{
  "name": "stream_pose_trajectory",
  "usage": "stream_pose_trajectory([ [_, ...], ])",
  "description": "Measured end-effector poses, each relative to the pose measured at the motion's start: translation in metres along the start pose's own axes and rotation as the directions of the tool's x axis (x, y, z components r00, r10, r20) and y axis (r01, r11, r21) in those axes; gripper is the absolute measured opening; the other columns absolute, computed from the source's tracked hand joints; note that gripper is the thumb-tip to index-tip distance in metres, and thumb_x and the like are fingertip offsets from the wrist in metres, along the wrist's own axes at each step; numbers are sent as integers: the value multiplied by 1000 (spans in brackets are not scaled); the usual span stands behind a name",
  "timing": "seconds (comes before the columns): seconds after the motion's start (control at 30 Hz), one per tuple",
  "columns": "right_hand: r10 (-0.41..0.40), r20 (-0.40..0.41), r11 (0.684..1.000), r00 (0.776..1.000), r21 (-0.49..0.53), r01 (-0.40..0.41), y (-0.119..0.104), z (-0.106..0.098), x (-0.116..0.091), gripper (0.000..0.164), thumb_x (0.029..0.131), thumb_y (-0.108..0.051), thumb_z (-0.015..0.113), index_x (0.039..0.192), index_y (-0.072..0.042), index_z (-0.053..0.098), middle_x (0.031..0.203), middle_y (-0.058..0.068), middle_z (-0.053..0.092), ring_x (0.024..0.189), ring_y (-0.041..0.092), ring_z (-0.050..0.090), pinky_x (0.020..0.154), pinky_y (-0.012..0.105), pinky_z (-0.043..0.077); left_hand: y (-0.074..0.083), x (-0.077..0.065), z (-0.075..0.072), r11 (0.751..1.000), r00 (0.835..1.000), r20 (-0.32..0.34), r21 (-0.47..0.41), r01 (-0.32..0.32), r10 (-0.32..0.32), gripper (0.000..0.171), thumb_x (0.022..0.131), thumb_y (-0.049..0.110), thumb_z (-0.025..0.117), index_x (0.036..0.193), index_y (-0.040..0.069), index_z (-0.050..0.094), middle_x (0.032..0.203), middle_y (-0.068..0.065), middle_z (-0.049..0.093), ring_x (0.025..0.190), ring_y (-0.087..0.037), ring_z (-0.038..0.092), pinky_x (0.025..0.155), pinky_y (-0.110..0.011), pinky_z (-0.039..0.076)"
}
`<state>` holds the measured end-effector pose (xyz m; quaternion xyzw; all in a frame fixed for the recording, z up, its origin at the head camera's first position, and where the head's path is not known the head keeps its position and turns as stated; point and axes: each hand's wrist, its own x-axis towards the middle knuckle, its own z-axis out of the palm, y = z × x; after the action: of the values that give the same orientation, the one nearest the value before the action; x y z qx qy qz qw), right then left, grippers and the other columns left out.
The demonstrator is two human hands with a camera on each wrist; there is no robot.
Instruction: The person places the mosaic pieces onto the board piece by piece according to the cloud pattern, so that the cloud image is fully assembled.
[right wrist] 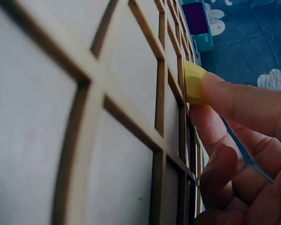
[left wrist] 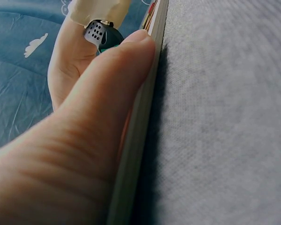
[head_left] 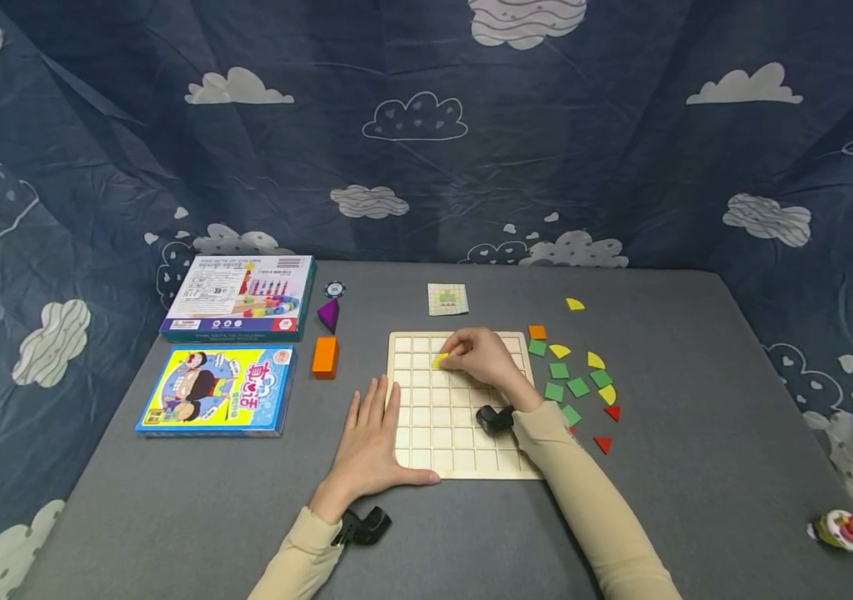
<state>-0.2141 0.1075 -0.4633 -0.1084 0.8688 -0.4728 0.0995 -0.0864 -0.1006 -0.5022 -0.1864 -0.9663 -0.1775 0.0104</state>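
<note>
A square wooden grid board (head_left: 443, 437) lies on the grey table. My right hand (head_left: 482, 357) is over its upper part and pinches a yellow quarter-circle piece (head_left: 439, 360) between thumb and fingertips. In the right wrist view, the yellow piece (right wrist: 193, 83) stands at the board's raised grid strips (right wrist: 164, 70), tilted to the squares; whether it touches them I cannot tell. My left hand (head_left: 370, 446) lies with fingers spread along the board's left edge, the thumb reaching the near edge. The left wrist view shows that thumb (left wrist: 117, 65) against the board's side (left wrist: 140, 108).
Right of the board lie several green squares (head_left: 578, 387), yellow quarter-circles (head_left: 595, 360), red triangles (head_left: 603, 444) and an orange square (head_left: 537, 332). A pattern card (head_left: 447, 299) is behind it. Leftward are an orange block (head_left: 325, 357), a purple piece (head_left: 328, 316) and two boxes (head_left: 216, 392).
</note>
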Motion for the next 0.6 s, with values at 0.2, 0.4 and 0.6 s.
stream_pose_trajectory([
  [0.2, 18, 18, 993, 1000, -115, -16, -2, -3, 3, 10, 77, -12, 79, 84, -10, 73, 69, 0, 62, 64, 19, 53, 63, 32, 39, 0, 0, 0, 1000, 1000, 2, -6, 2, -2, 136, 57, 85, 61, 150, -1, 12, 155, -22, 7, 142, -33, 1, 112, -50, 0],
  [0.4, 48, 39, 970, 998, -240, -37, -4, -6, 4, 8, 81, -20, 77, 88, -16, 75, 71, -1, 60, 65, 19, 51, 58, 32, 38, 0, 0, 0, 1000, 1000, 11, -6, 8, -7, 136, 57, 86, 60, 151, -1, 12, 155, -22, 5, 143, -32, 0, 112, -48, -1],
  [0.6, 60, 35, 962, 998, -268, -49, -2, -5, 5, 8, 84, -24, 73, 89, -19, 77, 74, -2, 61, 66, 18, 50, 58, 31, 37, -1, 1, 1, 1000, 1000, 19, 1, 11, -11, 137, 56, 87, 59, 151, 0, 11, 155, -21, 4, 143, -32, -1, 112, -48, -3],
])
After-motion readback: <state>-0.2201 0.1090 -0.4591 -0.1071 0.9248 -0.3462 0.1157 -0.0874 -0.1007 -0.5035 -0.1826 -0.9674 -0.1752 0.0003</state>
